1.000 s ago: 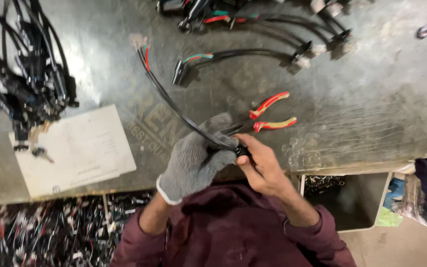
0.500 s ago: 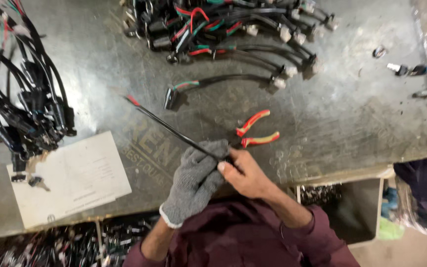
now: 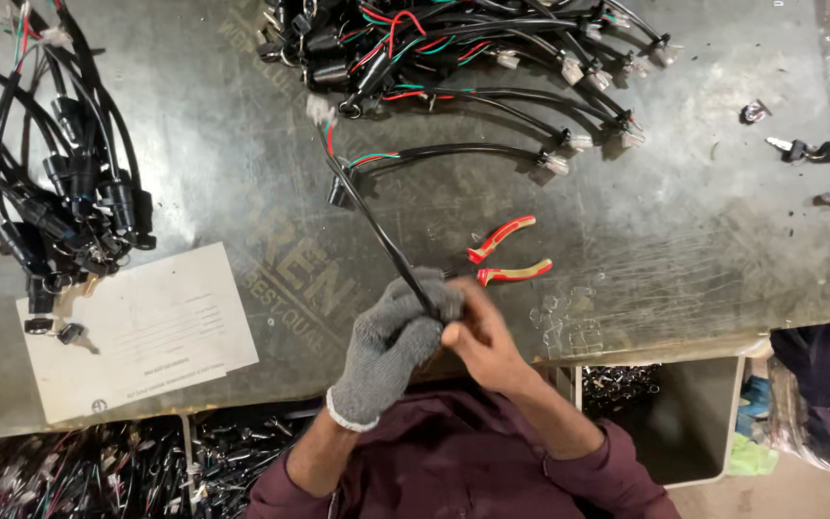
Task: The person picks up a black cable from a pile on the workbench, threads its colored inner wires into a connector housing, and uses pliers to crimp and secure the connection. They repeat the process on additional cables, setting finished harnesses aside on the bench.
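Black sheathed cable (image 3: 377,223) slants up-left from the red-handled pliers (image 3: 501,258); grey-gloved left hand (image 3: 394,338) and bare right hand (image 3: 477,336) both clamp its lower end.

- Metal table (image 3: 684,259): spans the whole view; all items below lie on it unless noted.
- Cable bundle (image 3: 50,183): far left of the table.
- Paper sheet (image 3: 146,332): near edge, left, just below that bundle.
- Pile of wired cables (image 3: 463,58): far edge, centre to right.
- Pliers (image 3: 506,259): centre, between the pile and the hands.
- Left hand (image 3: 391,341) and right hand (image 3: 477,336): touching, at the near edge, centre.
- Cable (image 3: 377,226): held in both hands, slanting up and left toward the pile.
- Small keys (image 3: 809,149): far right.
- Bins (image 3: 665,404): below the near edge.
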Demonstrator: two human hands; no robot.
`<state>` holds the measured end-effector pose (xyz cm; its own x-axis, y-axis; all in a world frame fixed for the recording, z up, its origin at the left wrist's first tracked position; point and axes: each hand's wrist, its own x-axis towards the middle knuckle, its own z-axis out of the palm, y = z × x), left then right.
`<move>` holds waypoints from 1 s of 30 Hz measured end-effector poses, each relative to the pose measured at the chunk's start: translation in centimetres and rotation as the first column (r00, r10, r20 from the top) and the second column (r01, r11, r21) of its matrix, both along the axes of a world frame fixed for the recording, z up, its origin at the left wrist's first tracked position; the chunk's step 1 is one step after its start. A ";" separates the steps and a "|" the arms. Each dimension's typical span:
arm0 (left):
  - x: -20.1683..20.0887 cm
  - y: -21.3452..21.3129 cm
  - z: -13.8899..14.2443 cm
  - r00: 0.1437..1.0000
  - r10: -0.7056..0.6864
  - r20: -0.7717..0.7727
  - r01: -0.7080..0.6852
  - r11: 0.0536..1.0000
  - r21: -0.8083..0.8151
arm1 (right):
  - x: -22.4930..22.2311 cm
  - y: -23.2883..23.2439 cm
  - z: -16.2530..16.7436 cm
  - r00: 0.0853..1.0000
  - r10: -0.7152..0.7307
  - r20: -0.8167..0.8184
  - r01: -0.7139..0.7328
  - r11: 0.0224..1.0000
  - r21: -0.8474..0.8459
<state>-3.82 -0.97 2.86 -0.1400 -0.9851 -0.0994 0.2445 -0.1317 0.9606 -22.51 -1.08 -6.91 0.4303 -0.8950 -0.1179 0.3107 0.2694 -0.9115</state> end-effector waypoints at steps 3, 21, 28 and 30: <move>0.5 -0.6 0.2 0.997 -0.032 0.065 0.040 0.992 -0.124 | 1.1 -1.4 3.6 0.934 -0.181 -0.308 0.090 0.954 -0.287; 1.8 0.8 3.5 0.995 -0.066 0.077 0.075 0.990 -0.119 | -1.3 -6.1 9.8 0.946 -0.262 -0.191 0.179 0.912 -0.369; -0.5 3.1 4.3 0.978 0.137 -0.157 -0.125 0.988 0.086 | 1.2 -6.0 13.0 0.758 -0.405 -0.511 -0.269 0.519 -0.811; -0.3 3.5 4.4 0.992 0.119 -0.048 -0.111 0.983 0.144 | 1.1 -6.3 12.7 0.639 -0.420 -0.645 -0.379 0.557 -0.739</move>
<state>-4.12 2.49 7.28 -0.0358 -0.9718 -0.2331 0.3192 -0.2321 0.9188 -21.42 -7.42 5.74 0.5351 -0.7640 0.3604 -0.5142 -0.6331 -0.5786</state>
